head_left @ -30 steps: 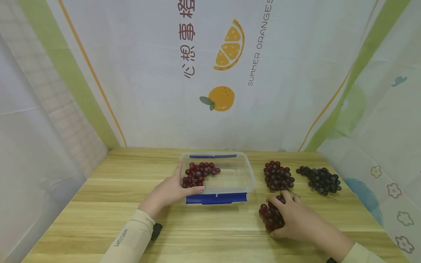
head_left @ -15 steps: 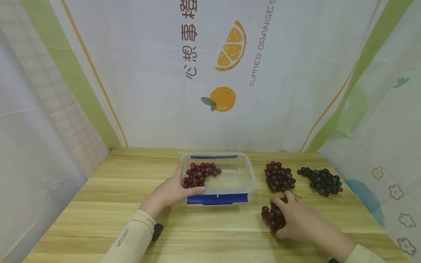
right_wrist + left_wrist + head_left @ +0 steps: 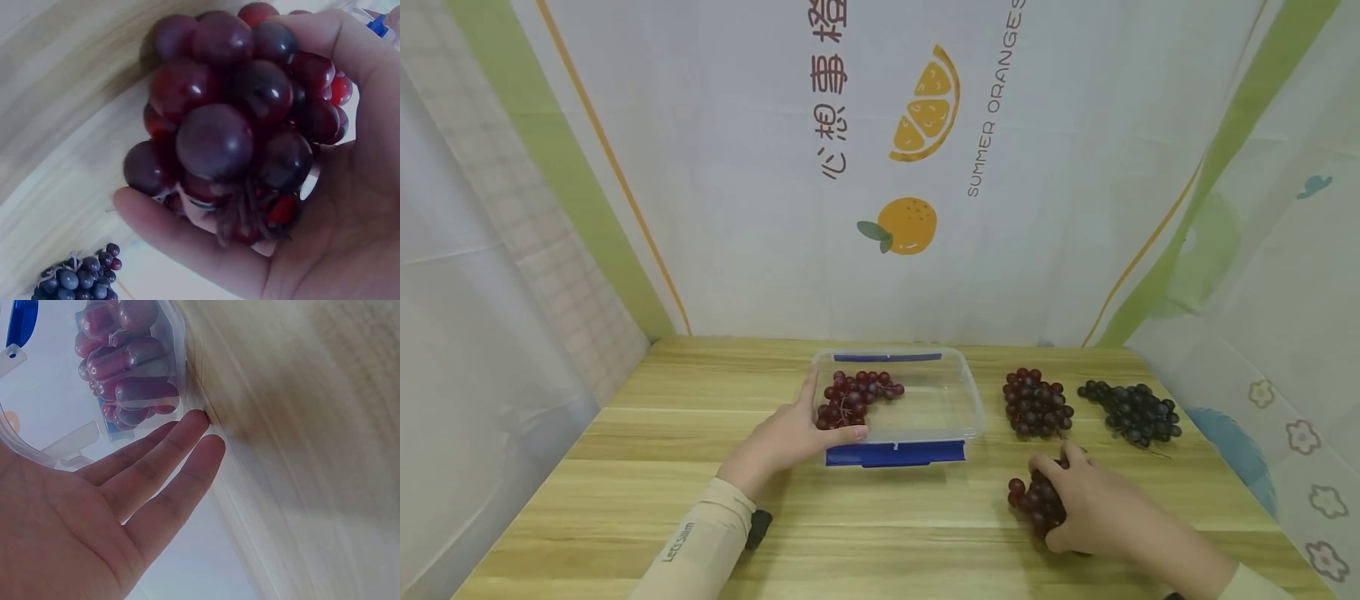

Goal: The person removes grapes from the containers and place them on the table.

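A see-through lidded-type food container [image 3: 925, 408] with blue side flaps stands on the table, a bunch of red grapes [image 3: 853, 396] in its left part. My left hand [image 3: 793, 433] rests against the container's left side, thumb along the front rim; in the left wrist view its fingers [image 3: 175, 506] lie fairly straight by the clear wall. My right hand [image 3: 1097, 504] grips a second bunch of dark red grapes [image 3: 215, 140], fingers and thumb curved round it, close over the table right of the container. The stems show in the right wrist view.
Another bunch of red grapes [image 3: 1037, 404] lies behind my right hand. Farther right is a bunch of black grapes [image 3: 1138, 412]. A printed white curtain [image 3: 760, 250] rises behind the wooden table [image 3: 655, 467], with more cloth at both sides.
My right hand has shifted slightly to the right and toward me, with the red grapes in its grip. The left hand and the container have stayed in place.
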`<state>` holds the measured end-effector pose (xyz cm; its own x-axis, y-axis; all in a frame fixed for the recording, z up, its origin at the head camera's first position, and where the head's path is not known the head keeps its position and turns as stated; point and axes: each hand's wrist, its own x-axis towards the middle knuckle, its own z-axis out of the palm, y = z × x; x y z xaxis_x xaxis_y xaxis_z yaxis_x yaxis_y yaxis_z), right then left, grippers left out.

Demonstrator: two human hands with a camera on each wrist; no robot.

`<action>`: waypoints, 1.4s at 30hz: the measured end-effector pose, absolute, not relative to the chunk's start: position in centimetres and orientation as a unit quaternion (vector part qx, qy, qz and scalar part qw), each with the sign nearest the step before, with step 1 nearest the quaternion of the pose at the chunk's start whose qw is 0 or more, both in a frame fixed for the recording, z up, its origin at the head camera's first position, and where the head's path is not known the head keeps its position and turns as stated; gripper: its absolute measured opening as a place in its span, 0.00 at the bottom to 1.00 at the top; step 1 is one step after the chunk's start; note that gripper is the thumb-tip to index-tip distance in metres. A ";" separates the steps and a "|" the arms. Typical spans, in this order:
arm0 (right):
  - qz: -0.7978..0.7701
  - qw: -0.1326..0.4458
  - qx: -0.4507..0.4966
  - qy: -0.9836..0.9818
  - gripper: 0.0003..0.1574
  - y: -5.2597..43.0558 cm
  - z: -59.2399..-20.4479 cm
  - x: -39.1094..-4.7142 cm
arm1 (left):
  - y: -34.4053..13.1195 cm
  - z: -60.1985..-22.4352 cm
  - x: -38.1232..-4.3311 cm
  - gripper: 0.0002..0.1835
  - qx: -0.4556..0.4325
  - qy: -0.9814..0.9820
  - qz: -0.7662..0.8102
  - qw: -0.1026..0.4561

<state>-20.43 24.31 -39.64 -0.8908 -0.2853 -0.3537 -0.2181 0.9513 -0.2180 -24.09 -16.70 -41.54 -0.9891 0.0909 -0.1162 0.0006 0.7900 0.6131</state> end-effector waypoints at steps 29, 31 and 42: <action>-0.068 0.216 -0.138 0.964 0.63 24.3 -39.9 -19.8 | -16.8 -41.5 -24.0 0.78 0.021 0.945 0.318 0.071; -0.084 0.225 -0.138 0.961 0.61 24.4 -39.8 -19.8 | -16.8 -41.5 -24.0 0.78 0.022 0.945 0.318 0.070; -0.136 0.249 -0.148 0.947 0.57 25.0 -38.6 -20.2 | -16.8 -41.7 -24.1 0.77 0.022 0.944 0.322 0.068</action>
